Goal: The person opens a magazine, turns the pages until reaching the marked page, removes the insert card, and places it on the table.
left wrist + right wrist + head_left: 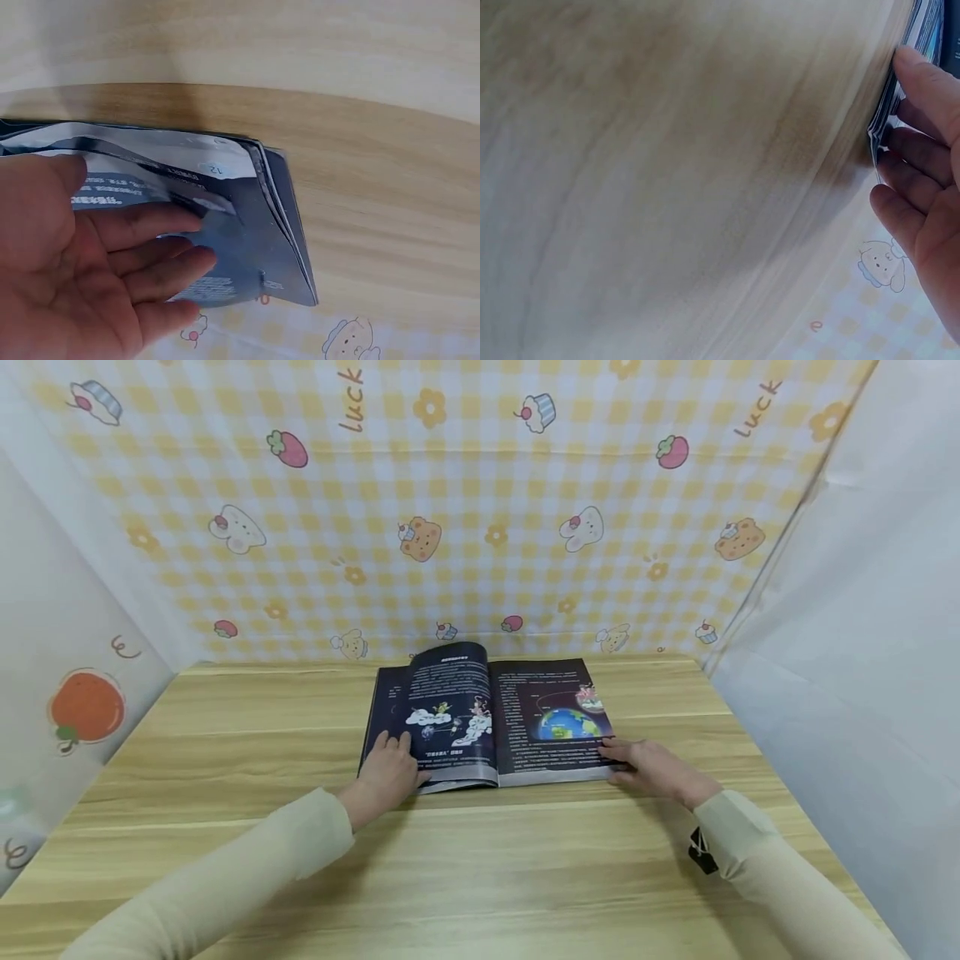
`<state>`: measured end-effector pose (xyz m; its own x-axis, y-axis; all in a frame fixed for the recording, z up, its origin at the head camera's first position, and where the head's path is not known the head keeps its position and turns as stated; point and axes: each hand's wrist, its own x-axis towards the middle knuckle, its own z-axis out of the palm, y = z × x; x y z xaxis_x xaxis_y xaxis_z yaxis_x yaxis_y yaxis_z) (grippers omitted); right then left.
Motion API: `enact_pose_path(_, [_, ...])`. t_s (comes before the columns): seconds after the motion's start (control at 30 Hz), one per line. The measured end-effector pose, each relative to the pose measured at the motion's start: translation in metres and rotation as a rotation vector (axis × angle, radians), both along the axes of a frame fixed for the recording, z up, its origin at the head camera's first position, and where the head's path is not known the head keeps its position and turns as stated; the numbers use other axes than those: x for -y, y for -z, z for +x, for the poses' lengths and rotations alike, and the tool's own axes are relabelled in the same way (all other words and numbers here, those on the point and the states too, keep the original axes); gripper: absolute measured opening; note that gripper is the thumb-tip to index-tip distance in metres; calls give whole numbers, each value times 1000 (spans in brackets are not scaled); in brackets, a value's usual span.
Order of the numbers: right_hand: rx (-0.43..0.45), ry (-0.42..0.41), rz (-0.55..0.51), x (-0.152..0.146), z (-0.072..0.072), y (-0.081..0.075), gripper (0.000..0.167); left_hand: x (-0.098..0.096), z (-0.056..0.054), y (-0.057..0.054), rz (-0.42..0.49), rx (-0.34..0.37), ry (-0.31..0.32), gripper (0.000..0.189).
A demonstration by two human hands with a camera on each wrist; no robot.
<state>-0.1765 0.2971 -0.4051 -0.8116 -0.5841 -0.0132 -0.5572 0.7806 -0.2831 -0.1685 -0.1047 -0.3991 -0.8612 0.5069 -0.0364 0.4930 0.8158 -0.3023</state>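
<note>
An open magazine (pixel 555 718) with dark printed pages lies on the wooden table. Its left-side page (pixel 450 718) bows up in a curve near the spine. On the lower left of that side rests my left hand (pixel 387 777), fingers spread and mostly straight over the page, thumb toward the bottom edge. The left wrist view shows this hand (pixel 97 255) palm-on beside the layered page corner. My right hand (pixel 652 768) touches the lower right edge of the magazine. In the right wrist view its loosely bent fingers (pixel 922 161) meet the page edges, with the thumb near the border.
The wooden table (pixel 480 877) runs up to a yellow checked backdrop (pixel 480 568) just behind the magazine. White sheets (pixel 847 610) close off both sides. A small black object (pixel 703 852) shows by the right cuff.
</note>
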Motion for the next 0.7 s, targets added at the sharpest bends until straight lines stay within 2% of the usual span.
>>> enact_pose_path(0.2, [20,3,15,1,-2,-4,42,6,4,-3,7,-56,14,48])
enact_pose_path(0.33, [36,0,16,1,-3,-6,41,9,3,-6,-40,-34,33,45])
enact_pose_path(0.47, [45,-32,3,0,-7,-8,41,13,1,-6,-130,-46,101,42])
enact_pose_path(0.53, [42,-52,-3,-1,-9,-8,40,17,-1,-4,-146,-60,130,41])
enact_pose_path(0.63, [39,-73,-3,-2,-11,-9,37,23,-3,1,-125,-65,152,37])
enact_pose_path(0.7, [32,-80,0,-3,-13,-9,34,25,-4,3,-81,-50,140,34])
